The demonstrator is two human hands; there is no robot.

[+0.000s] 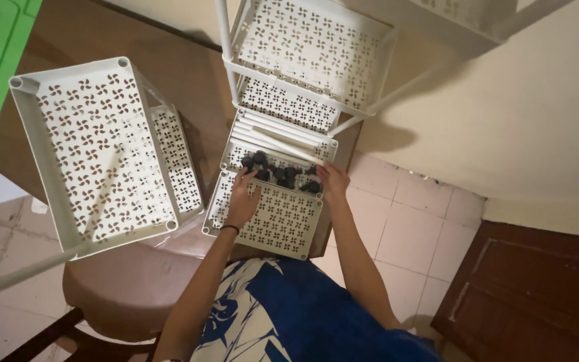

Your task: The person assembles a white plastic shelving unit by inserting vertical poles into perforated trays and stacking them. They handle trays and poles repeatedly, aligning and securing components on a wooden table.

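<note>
We seem to be sorting the small black plastic connector pieces, heaped in the white perforated plastic tray on the brown wooden desk. Our left hand rests open at their left edge; our right hand curls at the right, though whether it grips one we cannot tell. White smooth tubes lie just beyond. Picking one piece calls for a fine pinch.

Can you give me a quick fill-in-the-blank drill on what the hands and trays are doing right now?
1. Both hands, the left hand and the right hand, reach into a white perforated tray at a pile of small ____ pieces.
2. Beyond the pile lie several white ____.
3. A dark band sits on the ____ wrist.
4. The floor is covered in pale ____.

Missing words: black; tubes; left; tiles
</note>
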